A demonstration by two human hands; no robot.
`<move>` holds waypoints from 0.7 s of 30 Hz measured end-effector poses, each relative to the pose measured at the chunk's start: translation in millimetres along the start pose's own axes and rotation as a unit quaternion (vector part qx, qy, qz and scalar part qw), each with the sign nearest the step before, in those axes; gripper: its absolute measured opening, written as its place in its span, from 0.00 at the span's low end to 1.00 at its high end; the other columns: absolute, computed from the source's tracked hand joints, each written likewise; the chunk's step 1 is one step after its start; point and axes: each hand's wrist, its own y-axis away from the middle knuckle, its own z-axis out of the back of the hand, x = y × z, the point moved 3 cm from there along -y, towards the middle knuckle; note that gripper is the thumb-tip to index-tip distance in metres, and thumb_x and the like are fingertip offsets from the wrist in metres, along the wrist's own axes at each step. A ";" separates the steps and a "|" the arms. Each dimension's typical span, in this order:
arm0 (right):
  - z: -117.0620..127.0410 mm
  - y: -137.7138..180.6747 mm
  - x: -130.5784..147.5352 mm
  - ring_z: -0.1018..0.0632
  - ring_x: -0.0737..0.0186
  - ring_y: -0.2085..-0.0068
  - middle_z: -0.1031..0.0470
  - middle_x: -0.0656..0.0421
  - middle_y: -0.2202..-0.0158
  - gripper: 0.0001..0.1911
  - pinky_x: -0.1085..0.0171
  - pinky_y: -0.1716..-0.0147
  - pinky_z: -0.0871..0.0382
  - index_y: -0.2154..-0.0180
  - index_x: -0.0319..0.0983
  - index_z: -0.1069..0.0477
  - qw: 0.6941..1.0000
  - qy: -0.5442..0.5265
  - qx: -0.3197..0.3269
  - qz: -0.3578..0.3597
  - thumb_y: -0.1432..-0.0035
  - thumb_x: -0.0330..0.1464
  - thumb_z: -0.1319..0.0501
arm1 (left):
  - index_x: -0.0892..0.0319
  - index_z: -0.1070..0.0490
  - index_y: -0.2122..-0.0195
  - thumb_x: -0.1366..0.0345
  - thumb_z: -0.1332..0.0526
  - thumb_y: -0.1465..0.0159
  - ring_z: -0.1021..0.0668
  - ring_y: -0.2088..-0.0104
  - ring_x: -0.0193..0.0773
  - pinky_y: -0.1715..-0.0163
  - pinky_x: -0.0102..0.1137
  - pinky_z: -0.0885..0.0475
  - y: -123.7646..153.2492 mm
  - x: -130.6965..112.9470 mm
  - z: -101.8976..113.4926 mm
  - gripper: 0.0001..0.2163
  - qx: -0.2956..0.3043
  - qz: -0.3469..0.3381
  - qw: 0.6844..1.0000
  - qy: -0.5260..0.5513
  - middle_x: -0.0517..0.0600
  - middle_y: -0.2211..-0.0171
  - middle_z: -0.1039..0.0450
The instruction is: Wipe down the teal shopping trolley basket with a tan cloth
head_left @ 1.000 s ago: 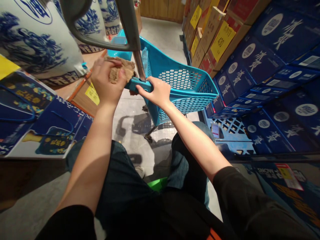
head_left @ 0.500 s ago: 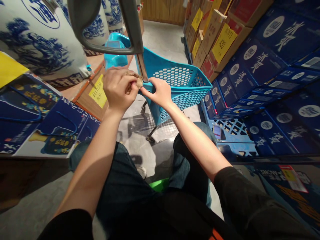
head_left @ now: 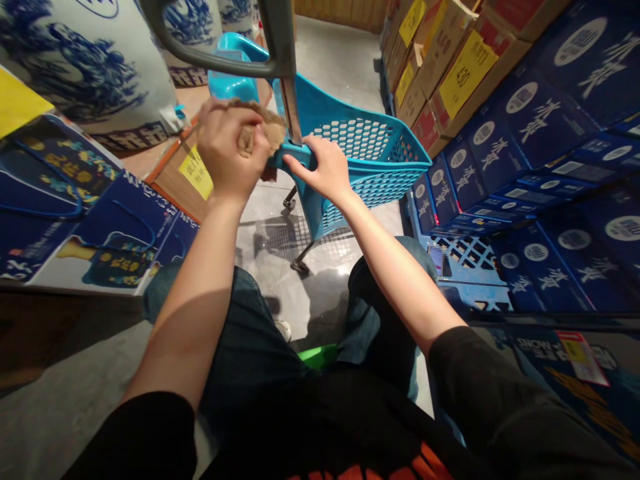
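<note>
My left hand (head_left: 225, 150) is closed around a crumpled brown cloth (head_left: 273, 128), part of which hangs out beside the thumb. It is just left of the near end of a blue plastic shopping cart (head_left: 345, 164). My right hand (head_left: 326, 168) grips that end by the rim, thumb on the near side and fingertips hidden behind the edge. Above both hands rises the cart's grey handle (head_left: 225, 65), joined to the basket by a metal post (head_left: 291, 110).
Stacked blue cartons (head_left: 525, 110) and brown boxes (head_left: 435, 63) line the right side, by a blue pallet (head_left: 473, 260) with a phone (head_left: 436, 259) on it. Large blue-and-white jars (head_left: 75, 73) and blue gift bags (head_left: 115, 243) stand at left.
My left hand and the cloth have shifted slightly left, away from my right hand, and more of the cloth shows. My right hand keeps its place on the rim. The view has tilted slightly downward.
</note>
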 end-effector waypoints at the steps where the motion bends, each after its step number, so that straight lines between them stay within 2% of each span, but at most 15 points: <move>1: -0.8 -0.7 -0.2 0.18 0.43 0.41 0.18 0.48 0.44 0.44 0.45 0.36 0.26 0.43 0.41 0.23 1.000 -0.002 0.000 0.001 0.28 0.69 0.56 | 0.50 0.27 0.56 0.45 0.37 0.28 0.26 0.39 0.51 0.30 0.54 0.38 -3.0 4.0 1.0 0.15 -0.027 0.008 0.999 0.016 0.51 0.49 0.22; 3: -2.4 -2.1 -0.1 0.18 0.43 0.40 0.18 0.48 0.44 0.45 0.45 0.37 0.26 0.42 0.41 0.24 1.000 -0.003 0.001 0.002 0.29 0.69 0.57 | 0.50 0.28 0.56 0.47 0.40 0.26 0.25 0.43 0.48 0.34 0.51 0.34 -4.5 6.2 1.8 0.13 -0.090 0.016 0.995 0.034 0.51 0.52 0.23; 5: -3.3 -2.8 0.1 0.18 0.43 0.40 0.18 0.48 0.45 0.45 0.46 0.37 0.26 0.42 0.41 0.24 1.000 -0.002 0.000 0.001 0.29 0.70 0.57 | 0.50 0.29 0.59 0.50 0.40 0.26 0.25 0.43 0.48 0.32 0.53 0.35 1.1 -2.1 -1.4 0.11 -0.105 0.005 0.994 0.021 0.52 0.54 0.23; 8: -1.5 -1.7 0.0 0.18 0.43 0.41 0.17 0.49 0.46 0.44 0.47 0.37 0.25 0.43 0.41 0.24 1.000 -0.004 -0.002 -0.002 0.28 0.69 0.55 | 0.48 0.28 0.59 0.51 0.37 0.28 0.30 0.34 0.52 0.24 0.58 0.47 12.6 -20.3 -8.5 0.09 -0.015 -0.013 1.000 -0.011 0.51 0.50 0.22; 10: 1.3 -0.7 0.1 0.18 0.43 0.41 0.17 0.49 0.47 0.43 0.47 0.37 0.25 0.43 0.41 0.24 1.000 -0.005 0.001 -0.002 0.28 0.68 0.55 | 0.46 0.27 0.59 0.51 0.36 0.29 0.30 0.34 0.52 0.24 0.58 0.46 13.9 -21.7 -6.9 0.08 0.029 -0.021 0.999 -0.033 0.51 0.48 0.22; 11: 2.7 -0.4 0.3 0.18 0.43 0.41 0.17 0.49 0.46 0.43 0.47 0.38 0.25 0.43 0.41 0.24 1.000 -0.004 0.003 -0.002 0.28 0.68 0.55 | 0.46 0.26 0.57 0.51 0.36 0.29 0.29 0.36 0.52 0.25 0.56 0.43 11.6 -17.7 -3.6 0.07 0.029 -0.029 0.998 -0.042 0.51 0.48 0.22; 12: 4.0 -0.4 0.8 0.18 0.43 0.41 0.18 0.49 0.46 0.43 0.47 0.38 0.25 0.43 0.41 0.24 1.000 -0.003 0.006 -0.002 0.27 0.68 0.56 | 0.47 0.25 0.56 0.51 0.37 0.28 0.27 0.38 0.52 0.28 0.55 0.39 8.0 -11.4 0.7 0.08 0.017 -0.046 0.998 -0.047 0.52 0.49 0.21; 15: 5.4 -1.6 2.8 0.18 0.43 0.40 0.18 0.49 0.45 0.43 0.48 0.38 0.25 0.43 0.41 0.24 1.000 0.004 0.011 -0.001 0.27 0.68 0.57 | 0.52 0.25 0.51 0.47 0.48 0.22 0.23 0.44 0.49 0.36 0.52 0.30 -2.0 10.0 15.1 0.18 -0.091 -0.067 0.994 -0.003 0.53 0.50 0.22; 17: 4.6 -2.4 3.8 0.18 0.44 0.40 0.18 0.49 0.45 0.43 0.48 0.38 0.24 0.42 0.42 0.24 1.000 0.010 0.013 -0.002 0.27 0.68 0.57 | 0.52 0.23 0.52 0.45 0.47 0.22 0.22 0.46 0.50 0.37 0.54 0.29 -2.1 10.3 15.8 0.20 -0.101 -0.065 0.993 -0.009 0.53 0.53 0.21; 18: 4.1 -2.6 4.1 0.18 0.44 0.40 0.18 0.49 0.46 0.43 0.48 0.38 0.24 0.42 0.42 0.25 1.000 0.012 0.014 -0.003 0.27 0.68 0.57 | 0.51 0.23 0.55 0.45 0.45 0.24 0.22 0.46 0.51 0.34 0.55 0.32 0.1 3.9 13.3 0.18 -0.082 -0.067 0.994 -0.021 0.52 0.54 0.20; 19: 3.6 -2.6 4.2 0.18 0.43 0.40 0.18 0.49 0.46 0.43 0.48 0.38 0.24 0.42 0.42 0.25 1.000 0.014 0.015 -0.003 0.27 0.68 0.57 | 0.49 0.23 0.57 0.48 0.42 0.25 0.24 0.41 0.52 0.31 0.56 0.34 3.5 -5.5 9.0 0.14 -0.044 -0.070 0.996 -0.033 0.52 0.52 0.20; 21: 3.4 -2.1 4.1 0.18 0.43 0.40 0.18 0.49 0.45 0.43 0.47 0.39 0.24 0.42 0.41 0.25 1.000 0.016 0.016 -0.003 0.27 0.68 0.57 | 0.46 0.23 0.61 0.50 0.35 0.32 0.28 0.34 0.56 0.23 0.58 0.49 11.0 -27.1 -1.3 0.08 0.049 -0.088 0.993 -0.054 0.51 0.50 0.19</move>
